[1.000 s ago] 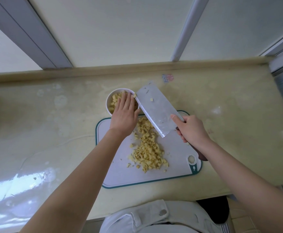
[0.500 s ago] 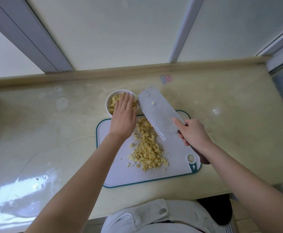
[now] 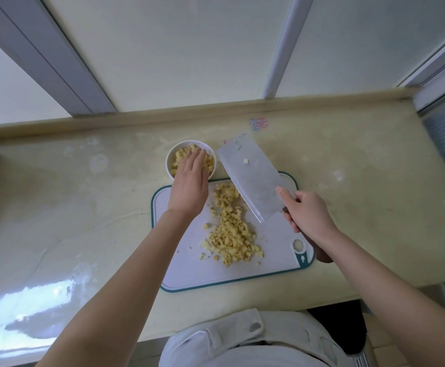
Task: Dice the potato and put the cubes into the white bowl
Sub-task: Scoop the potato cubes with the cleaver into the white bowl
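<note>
beige counter: cutting board, white bowl

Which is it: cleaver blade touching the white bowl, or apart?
Cannot tell. In the head view the far corner of the cleaver sits right beside the rim of the white bowl, but the top-down angle shows neither plain contact nor a clear gap.

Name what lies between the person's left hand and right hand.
Head view: potato cubes on the cutting board, then the cleaver blade that the right hand grips.

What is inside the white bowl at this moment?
Yellow potato cubes lie in the white bowl. The left hand covers its middle, so the cubes beneath and the bowl's bottom are hidden.
</note>
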Demonstrator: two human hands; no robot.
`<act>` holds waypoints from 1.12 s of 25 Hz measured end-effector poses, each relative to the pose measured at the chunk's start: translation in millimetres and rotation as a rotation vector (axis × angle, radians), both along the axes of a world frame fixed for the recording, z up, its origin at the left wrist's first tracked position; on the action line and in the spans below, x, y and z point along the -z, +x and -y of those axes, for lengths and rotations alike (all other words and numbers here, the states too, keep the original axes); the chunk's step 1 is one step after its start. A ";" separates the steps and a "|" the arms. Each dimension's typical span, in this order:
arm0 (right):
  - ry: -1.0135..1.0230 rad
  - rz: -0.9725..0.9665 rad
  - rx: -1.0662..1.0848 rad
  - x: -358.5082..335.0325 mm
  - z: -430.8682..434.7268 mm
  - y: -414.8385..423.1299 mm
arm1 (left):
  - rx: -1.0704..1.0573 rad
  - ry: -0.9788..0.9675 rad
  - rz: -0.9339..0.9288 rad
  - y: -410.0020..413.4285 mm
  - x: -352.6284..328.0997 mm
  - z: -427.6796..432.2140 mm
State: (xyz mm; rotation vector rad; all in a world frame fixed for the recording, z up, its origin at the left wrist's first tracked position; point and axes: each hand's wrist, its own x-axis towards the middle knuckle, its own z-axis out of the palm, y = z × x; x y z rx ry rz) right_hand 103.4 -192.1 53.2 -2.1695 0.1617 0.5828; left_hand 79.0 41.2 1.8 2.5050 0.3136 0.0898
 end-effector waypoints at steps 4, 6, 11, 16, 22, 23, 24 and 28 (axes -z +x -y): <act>-0.074 0.050 0.022 9.0 34.5 -15.7 | -0.034 -0.108 0.198 -15.7 -8.2 21.1; -0.124 0.051 0.059 19.6 54.2 -23.6 | 0.022 -0.130 0.176 -32.8 0.6 32.2; -0.137 0.055 0.162 50.7 80.3 -37.7 | 0.010 -0.151 -0.020 -54.6 31.2 38.0; -0.160 0.045 0.145 72.5 67.5 -40.8 | 0.028 -0.182 -0.196 -41.9 46.0 34.5; -0.096 0.030 -0.015 82.9 48.8 -37.6 | 0.044 -0.306 -0.180 -33.4 50.6 42.5; -0.108 0.027 -0.051 82.8 48.7 -35.9 | 0.052 -0.324 -0.175 -34.9 50.0 43.1; -0.125 0.024 -0.085 82.5 49.4 -34.3 | 0.059 -0.352 -0.171 -37.6 48.9 43.2; -0.179 -0.001 -0.162 76.6 61.2 -30.3 | 0.081 -0.449 -0.112 -51.2 43.7 41.6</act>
